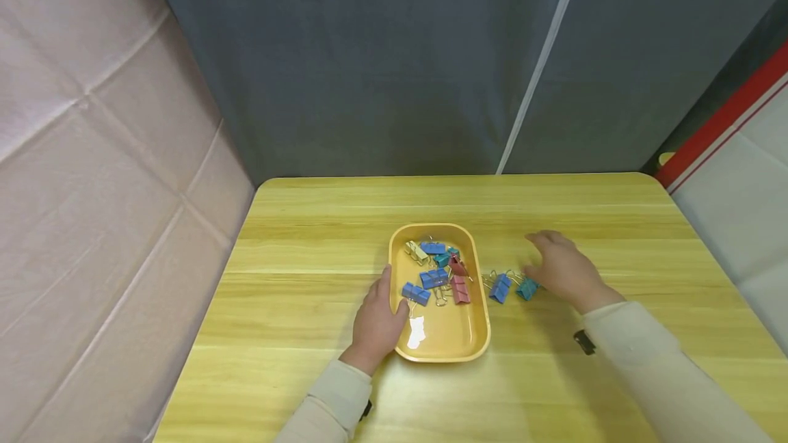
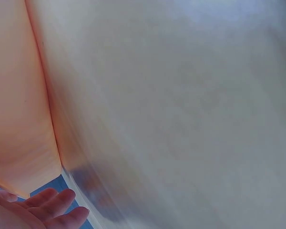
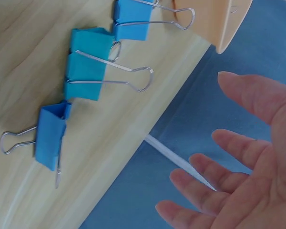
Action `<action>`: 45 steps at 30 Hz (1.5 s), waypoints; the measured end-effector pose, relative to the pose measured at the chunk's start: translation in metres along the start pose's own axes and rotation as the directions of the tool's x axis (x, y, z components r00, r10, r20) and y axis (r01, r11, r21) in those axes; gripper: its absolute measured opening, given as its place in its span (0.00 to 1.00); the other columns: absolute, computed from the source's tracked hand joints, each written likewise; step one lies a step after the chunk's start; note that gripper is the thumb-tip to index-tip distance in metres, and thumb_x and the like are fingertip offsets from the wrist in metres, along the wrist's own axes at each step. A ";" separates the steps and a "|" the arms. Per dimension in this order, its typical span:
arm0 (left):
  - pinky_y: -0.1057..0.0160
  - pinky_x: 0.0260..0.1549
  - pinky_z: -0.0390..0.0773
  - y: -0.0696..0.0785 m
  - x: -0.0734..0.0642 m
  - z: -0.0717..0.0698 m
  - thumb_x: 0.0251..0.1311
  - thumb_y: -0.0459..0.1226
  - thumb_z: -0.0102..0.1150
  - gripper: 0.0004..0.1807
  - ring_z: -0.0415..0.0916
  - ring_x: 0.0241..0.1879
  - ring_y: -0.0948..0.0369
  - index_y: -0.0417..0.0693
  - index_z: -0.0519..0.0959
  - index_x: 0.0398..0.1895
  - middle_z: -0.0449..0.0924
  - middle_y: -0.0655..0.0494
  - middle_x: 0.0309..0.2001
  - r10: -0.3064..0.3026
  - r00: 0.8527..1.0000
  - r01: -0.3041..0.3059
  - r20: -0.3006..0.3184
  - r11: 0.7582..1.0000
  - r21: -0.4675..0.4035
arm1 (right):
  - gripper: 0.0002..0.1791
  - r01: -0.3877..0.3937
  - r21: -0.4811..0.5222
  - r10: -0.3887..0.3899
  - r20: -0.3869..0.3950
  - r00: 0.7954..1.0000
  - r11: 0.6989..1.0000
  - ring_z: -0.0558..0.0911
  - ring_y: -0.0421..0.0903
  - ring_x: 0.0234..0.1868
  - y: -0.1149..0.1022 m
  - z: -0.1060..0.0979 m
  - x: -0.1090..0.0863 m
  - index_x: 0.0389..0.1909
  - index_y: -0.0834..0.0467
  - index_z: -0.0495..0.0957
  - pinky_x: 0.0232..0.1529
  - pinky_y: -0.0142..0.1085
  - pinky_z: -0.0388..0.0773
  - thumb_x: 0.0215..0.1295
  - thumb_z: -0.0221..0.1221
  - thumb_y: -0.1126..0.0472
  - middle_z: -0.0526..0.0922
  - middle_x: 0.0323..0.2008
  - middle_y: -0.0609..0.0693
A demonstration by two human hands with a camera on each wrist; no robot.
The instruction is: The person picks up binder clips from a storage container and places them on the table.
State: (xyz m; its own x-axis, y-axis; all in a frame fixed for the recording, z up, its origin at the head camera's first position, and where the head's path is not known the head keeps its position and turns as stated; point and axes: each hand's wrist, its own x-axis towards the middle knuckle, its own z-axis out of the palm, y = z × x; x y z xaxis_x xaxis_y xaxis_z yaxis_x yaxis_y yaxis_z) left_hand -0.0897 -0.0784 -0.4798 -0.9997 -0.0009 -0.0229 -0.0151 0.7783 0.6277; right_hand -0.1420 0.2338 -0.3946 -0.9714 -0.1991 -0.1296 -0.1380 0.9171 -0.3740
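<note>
Nearest, pale sleeves [image 1: 640, 347] reach in on either side of the yellow tray [image 1: 443, 339], which sits on the wood-grained counter [image 1: 277, 320]. The person's left hand [image 1: 377, 323] touches the tray's left side, thumb at the rim and fingers along the outer wall; from these angles it is hard to tell whether they pinch it. Inside the tray, a front blue clip [image 1: 416, 293] and a pink clip [image 1: 460, 290] lie ahead of more binder clips, including a yellow clip [image 1: 416, 251]. Right of the tray, an outer blue clip [image 1: 500, 288] and a teal clip [image 1: 527, 288] lie side by side. Near them the right hand [image 1: 568, 272] hovers, fingers parted, holding nothing. Beyond the tray hangs a dark cloth [image 1: 382, 74].
</note>
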 end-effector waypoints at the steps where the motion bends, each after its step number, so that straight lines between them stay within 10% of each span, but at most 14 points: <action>1: 0.42 0.51 0.74 0.000 0.000 0.000 0.64 0.44 0.54 0.39 0.72 0.56 0.39 0.46 0.52 0.75 0.67 0.36 0.64 0.001 1.000 -0.001 -0.001 1.000 0.001 | 0.38 0.004 -0.001 -0.004 -0.002 1.000 1.000 0.63 0.74 0.61 -0.002 0.000 0.000 0.67 0.69 0.62 0.53 0.66 0.68 0.60 0.63 0.56 0.61 0.64 0.75; 26: 0.41 0.52 0.73 0.001 0.000 -0.001 0.64 0.45 0.53 0.39 0.72 0.56 0.38 0.47 0.53 0.75 0.67 0.36 0.65 0.001 1.000 -0.001 -0.002 1.000 -0.016 | 0.36 0.191 -0.086 -0.190 0.015 0.982 0.978 0.68 0.69 0.62 -0.056 -0.008 0.004 0.65 0.65 0.68 0.55 0.59 0.72 0.57 0.67 0.58 0.67 0.63 0.69; 45: 0.41 0.50 0.74 0.001 -0.001 -0.001 0.64 0.45 0.52 0.38 0.73 0.55 0.38 0.47 0.53 0.75 0.67 0.36 0.64 0.002 1.000 -0.002 -0.003 1.000 -0.008 | 0.34 0.444 -0.116 -0.436 0.089 0.896 0.889 0.74 0.61 0.59 -0.089 0.010 0.016 0.62 0.61 0.73 0.58 0.52 0.73 0.53 0.71 0.57 0.72 0.60 0.63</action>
State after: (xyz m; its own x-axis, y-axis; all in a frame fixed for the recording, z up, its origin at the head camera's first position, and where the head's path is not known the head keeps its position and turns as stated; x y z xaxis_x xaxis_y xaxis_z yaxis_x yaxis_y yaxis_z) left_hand -0.0888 -0.0777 -0.4785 -0.9998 -0.0011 -0.0195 -0.0132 0.7732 0.6340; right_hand -0.1434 0.1455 -0.3726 -0.7927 -0.6087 -0.0346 -0.5762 0.7665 -0.2838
